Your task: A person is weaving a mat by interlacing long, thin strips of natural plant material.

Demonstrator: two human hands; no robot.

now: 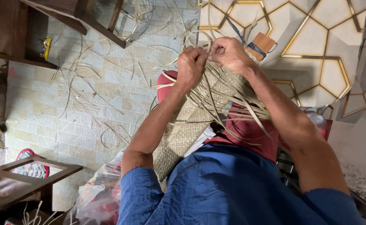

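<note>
Tiled floor [87, 104], both hands' grip, left hand [191, 66], right hand [231, 54], pinching pale strips [220, 100] above woven mat [183, 133]

A pale woven straw mat [183, 133] drapes over the person's lap, its tight checkered plaiting running from near the blue shirt up toward the far edge. There the weave ends in loose flat strips [228, 104], fanning right and near in long curves, a few pinched at the unfinished far end.
</note>
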